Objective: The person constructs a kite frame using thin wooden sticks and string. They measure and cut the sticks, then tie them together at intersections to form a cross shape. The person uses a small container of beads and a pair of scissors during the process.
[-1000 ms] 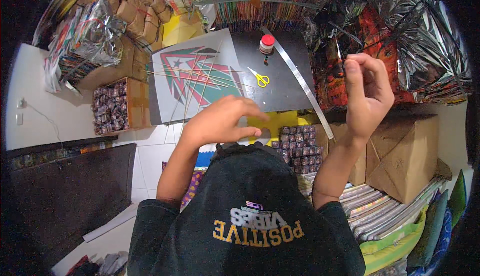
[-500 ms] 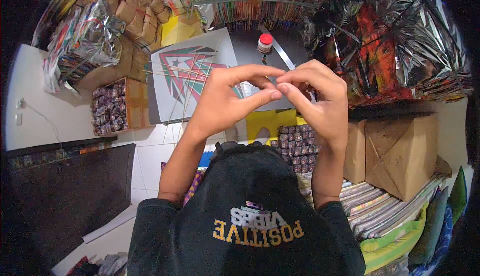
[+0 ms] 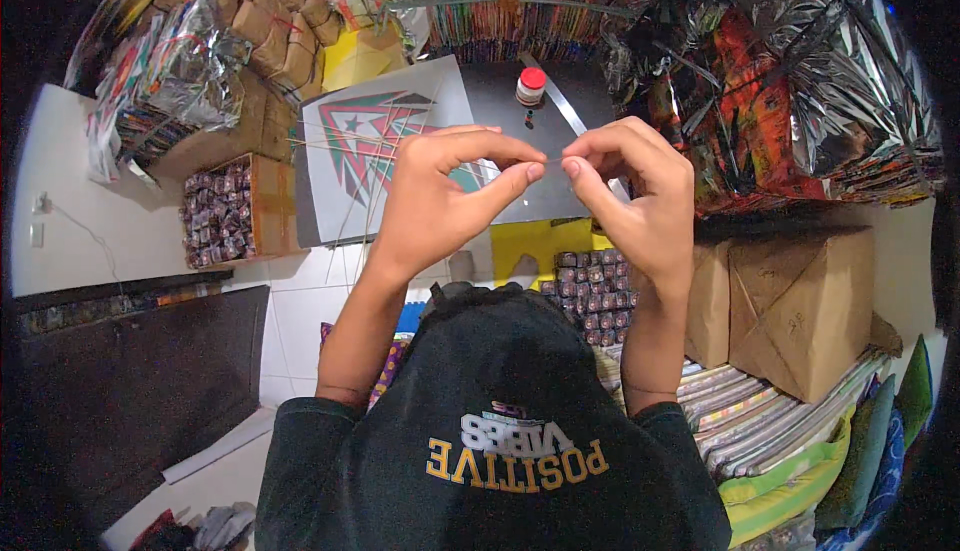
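Observation:
Both of my hands are raised over the front of the dark table (image 3: 490, 86), fingertips facing each other with a small gap between them. My left hand (image 3: 435, 186) pinches thumb against forefinger, and my right hand (image 3: 645, 186) does likewise. A thin, faint strand (image 3: 554, 161) seems to span the gap; it is too fine to name. Behind my left hand lies a white sheet (image 3: 325, 166) with a red, green and black angular pattern and a star. Several thin sticks (image 3: 365, 143) lie crossed on it. Beyond my hands stands a small jar with a red lid (image 3: 530, 86).
A metal ruler (image 3: 562, 101) lies beside the jar. Bundled colourful stacks (image 3: 510, 11) line the back, and plastic-wrapped bundles (image 3: 760, 101) crowd the right. Cardboard boxes (image 3: 800, 301) stand at the right. An open carton (image 3: 275, 206) of small dark packets sits at the left.
My fingertips have drawn slightly apart, the left hand shifting a little to the left. The things on the table have not moved.

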The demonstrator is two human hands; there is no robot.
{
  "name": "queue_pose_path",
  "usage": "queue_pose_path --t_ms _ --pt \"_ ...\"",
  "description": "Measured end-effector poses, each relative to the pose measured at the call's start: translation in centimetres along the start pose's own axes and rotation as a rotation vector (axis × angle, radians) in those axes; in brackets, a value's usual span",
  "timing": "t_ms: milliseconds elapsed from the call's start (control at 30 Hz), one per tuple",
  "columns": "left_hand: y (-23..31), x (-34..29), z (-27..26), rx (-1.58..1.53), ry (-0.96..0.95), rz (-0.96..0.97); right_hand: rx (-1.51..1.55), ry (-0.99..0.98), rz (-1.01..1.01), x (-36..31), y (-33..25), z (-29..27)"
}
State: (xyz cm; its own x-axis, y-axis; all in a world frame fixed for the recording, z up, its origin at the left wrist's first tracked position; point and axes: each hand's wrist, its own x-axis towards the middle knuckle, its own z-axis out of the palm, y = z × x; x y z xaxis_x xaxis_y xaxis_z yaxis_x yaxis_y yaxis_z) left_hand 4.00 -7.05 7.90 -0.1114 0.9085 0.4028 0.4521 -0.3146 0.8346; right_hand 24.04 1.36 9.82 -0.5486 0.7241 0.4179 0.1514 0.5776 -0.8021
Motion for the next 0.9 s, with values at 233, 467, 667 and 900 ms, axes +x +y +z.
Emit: queue_pose_path --t_ms 233,467,667,900 --pt "-0.1 -0.1 -0.2 -0.016 0.008 -0.062 -0.01 0.056 -0.124 0.5 0.8 0.7" --pt "-0.7 -0.3 -0.5 -0.019 -0.022 -0.075 0.192 0.011 -0.057 0.4 2.2 2.0" --pt "-0.8 -0.4 -0.8 -0.04 -0.048 -0.107 0.189 -0.111 0.109 0.2 1.4 2.0" --pt "-2.0 -1.1 -1.8 -0.03 -0.09 -0.129 0.2 -0.207 0.131 0.3 1.7 2.6"
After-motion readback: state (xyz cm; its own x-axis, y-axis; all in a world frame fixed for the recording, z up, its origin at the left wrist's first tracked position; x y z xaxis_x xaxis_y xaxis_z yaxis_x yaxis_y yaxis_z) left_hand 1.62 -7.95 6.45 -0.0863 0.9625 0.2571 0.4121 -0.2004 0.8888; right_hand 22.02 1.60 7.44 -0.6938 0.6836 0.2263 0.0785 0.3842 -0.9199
